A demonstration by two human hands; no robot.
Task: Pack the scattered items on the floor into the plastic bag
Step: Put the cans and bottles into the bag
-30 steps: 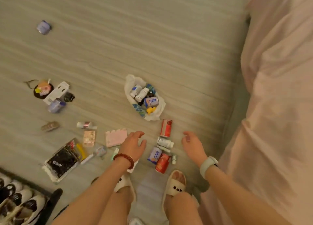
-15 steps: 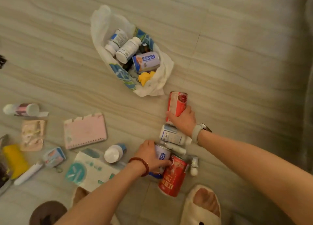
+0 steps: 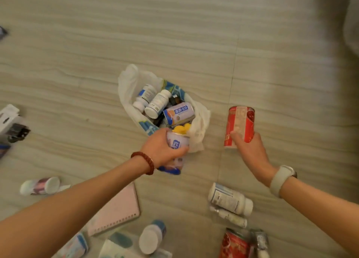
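A white plastic bag (image 3: 128, 83) lies open on the floor, holding white pill bottles, a blue-and-white can and something yellow. My left hand (image 3: 162, 148) grips a blue-and-white can (image 3: 175, 151) right at the bag's near edge. To the right of the bag, my right hand (image 3: 247, 148) holds a red can (image 3: 240, 124) lifted off the floor. Left on the floor are a white pill bottle (image 3: 230, 198), a small tube (image 3: 230, 217), a second red can (image 3: 234, 245), a pink notebook (image 3: 116, 212) and a blue-capped bottle (image 3: 152, 236).
More loose things sit at the left: a pale tube-shaped container (image 3: 40, 186), a white box with a black item (image 3: 11, 122) and packets along the bottom edge (image 3: 73, 247). Pale fabric (image 3: 352, 28) hangs at the top right. The floor is pale wood-grain tile.
Both hands have lifted their cans off the floor. The left one has carried the blue-and-white can up to the bag's edge; the right one has raised the red can beside the bag.
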